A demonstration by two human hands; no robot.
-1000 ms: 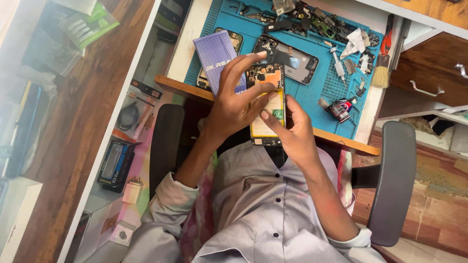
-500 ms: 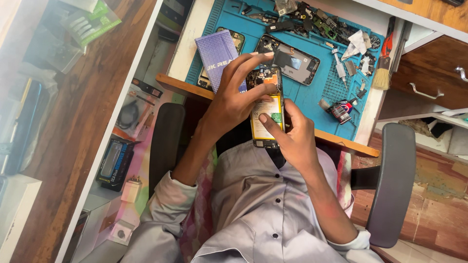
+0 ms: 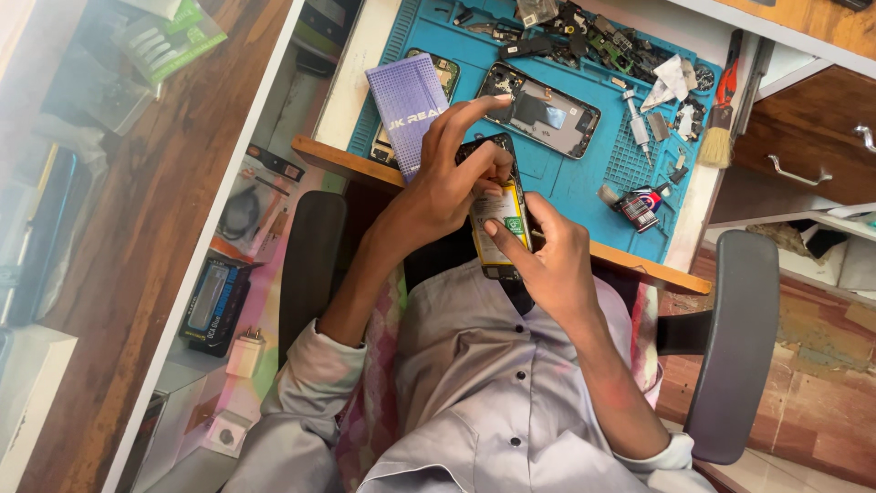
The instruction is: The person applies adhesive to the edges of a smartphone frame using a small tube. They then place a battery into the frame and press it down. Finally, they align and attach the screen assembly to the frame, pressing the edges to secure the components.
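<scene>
I hold an opened phone (image 3: 497, 215) with its back cover off, just above my lap at the desk's front edge. A yellow and green label shows on its battery. My right hand (image 3: 552, 269) grips the phone's lower end from the right. My left hand (image 3: 438, 187) holds the upper part, thumb and middle fingers pressing near the top, index finger stretched out over the blue work mat (image 3: 584, 178). A purple box (image 3: 409, 105) lies just left of my left hand.
On the mat lie a second opened phone (image 3: 540, 110), a third phone (image 3: 443, 68) under the purple box, small parts, a little bottle (image 3: 639, 205) and a brush (image 3: 716, 137). A wooden drawer (image 3: 803, 146) is at right. Chair armrests (image 3: 735, 347) flank me.
My left fingers shifted on the top of the phone, and the index finger now sticks out straight. The phone and my right hand stayed nearly in place.
</scene>
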